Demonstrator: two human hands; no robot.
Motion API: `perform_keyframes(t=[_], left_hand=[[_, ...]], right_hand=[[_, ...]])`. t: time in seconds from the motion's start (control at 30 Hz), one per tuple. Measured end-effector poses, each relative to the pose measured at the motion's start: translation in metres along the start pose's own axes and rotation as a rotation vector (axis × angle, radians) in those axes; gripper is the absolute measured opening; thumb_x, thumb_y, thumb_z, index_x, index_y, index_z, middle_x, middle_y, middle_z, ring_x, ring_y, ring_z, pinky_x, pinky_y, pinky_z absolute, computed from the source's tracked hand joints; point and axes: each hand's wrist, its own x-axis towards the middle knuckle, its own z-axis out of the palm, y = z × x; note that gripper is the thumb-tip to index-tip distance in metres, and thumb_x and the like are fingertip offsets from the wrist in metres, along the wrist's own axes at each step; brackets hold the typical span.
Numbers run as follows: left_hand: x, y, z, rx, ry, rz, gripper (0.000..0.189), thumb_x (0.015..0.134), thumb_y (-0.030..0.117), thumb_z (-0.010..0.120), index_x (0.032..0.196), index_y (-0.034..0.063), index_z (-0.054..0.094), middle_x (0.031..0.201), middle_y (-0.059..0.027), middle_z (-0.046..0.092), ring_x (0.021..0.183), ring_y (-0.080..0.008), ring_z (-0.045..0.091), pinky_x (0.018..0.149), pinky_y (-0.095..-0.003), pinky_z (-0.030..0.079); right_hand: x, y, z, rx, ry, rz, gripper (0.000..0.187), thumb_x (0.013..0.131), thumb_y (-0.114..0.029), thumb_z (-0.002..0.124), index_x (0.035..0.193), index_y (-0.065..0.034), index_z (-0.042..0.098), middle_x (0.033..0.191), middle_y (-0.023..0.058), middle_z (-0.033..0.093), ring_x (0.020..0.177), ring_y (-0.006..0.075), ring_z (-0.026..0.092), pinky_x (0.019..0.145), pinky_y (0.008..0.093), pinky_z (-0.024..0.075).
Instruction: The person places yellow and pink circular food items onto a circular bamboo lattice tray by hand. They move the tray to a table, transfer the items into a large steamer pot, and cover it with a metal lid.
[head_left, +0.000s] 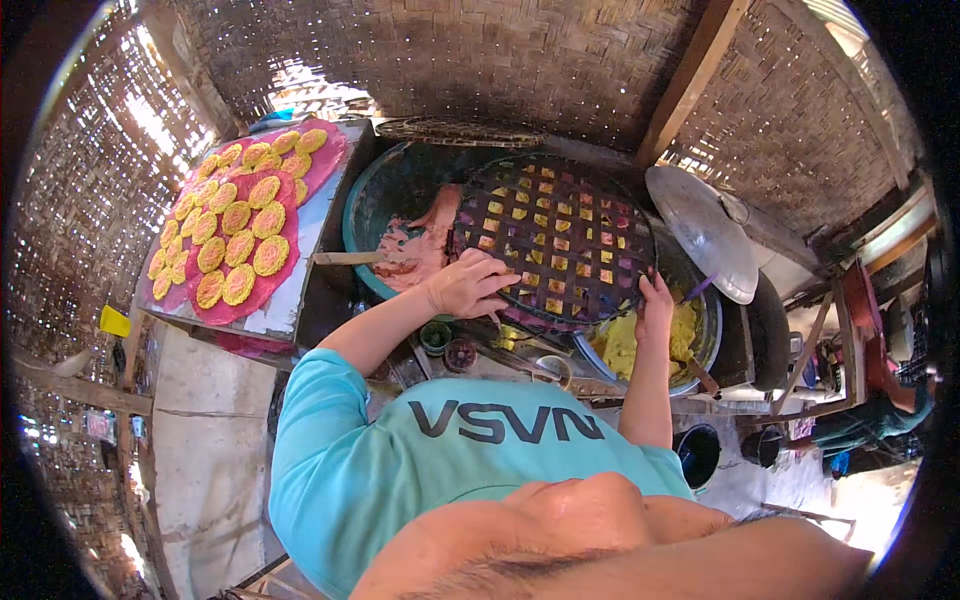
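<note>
A round, dark openwork woven tray (555, 240) lies over the space between two basins, with yellow and pink patches showing through its gaps. My left hand (480, 286) is at its near left rim, fingers spread over the edge; whether they grip it is unclear. My right hand (655, 300) grips the near right rim. Left of the tray, a green basin (356, 225) holds pink dough (412, 251) and a wooden stick (349, 258). Beneath its right side, a metal basin (712, 337) holds yellow dough (626, 345) and a wooden handle (701, 375).
Flower-shaped yellow and pink pieces (236, 217) cover pink sheets (259, 300) on a raised surface at left. Small containers (436, 337) stand near my torso. A metal lid (701, 232) leans at right. Black buckets (697, 454) stand on the floor; woven walls (487, 67) enclose the place.
</note>
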Motion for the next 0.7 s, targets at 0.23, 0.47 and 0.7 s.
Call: perform_keyframes(t=[0.23, 0.47, 0.7], left_hand=[[-0.018, -0.011, 0.017, -0.023, -0.055, -0.037, 0.041, 0.071, 0.024, 0.061, 0.107, 0.0067, 0.052, 0.092, -0.0082, 0.048, 0.081, -0.0242, 0.047, 0.072, -0.0347, 0.037], [-0.022, 0.012, -0.004, 0.035, -0.096, -0.179, 0.051, 0.070, 0.034, 0.062, 0.114, 0.0119, 0.050, 0.095, -0.0058, 0.050, 0.086, -0.0225, 0.047, 0.080, -0.0370, 0.031], [-0.045, 0.049, -0.087, 0.309, 0.394, -0.362, 0.044, 0.067, 0.030, 0.062, 0.107, 0.0130, 0.056, 0.094, -0.0051, 0.051, 0.086, -0.0229, 0.046, 0.077, -0.0372, 0.032]], right_hand=[[0.008, 0.014, -0.009, -0.336, 0.022, 0.089, 0.057, 0.076, -0.018, 0.062, 0.123, 0.0033, 0.037, 0.109, 0.0047, 0.052, 0.093, 0.0133, 0.049, 0.077, 0.0246, 0.0367], [-0.001, 0.016, -0.002, -0.495, 0.222, -0.026, 0.056, 0.076, -0.020, 0.063, 0.123, 0.0000, 0.040, 0.083, 0.0017, 0.054, 0.071, 0.0096, 0.046, 0.065, 0.0239, 0.0402], [-0.048, -0.058, 0.081, -0.875, 0.203, -0.627, 0.034, 0.078, -0.019, 0.061, 0.108, -0.0030, 0.053, 0.090, 0.0052, 0.052, 0.076, 0.0129, 0.048, 0.067, 0.0253, 0.0407]])
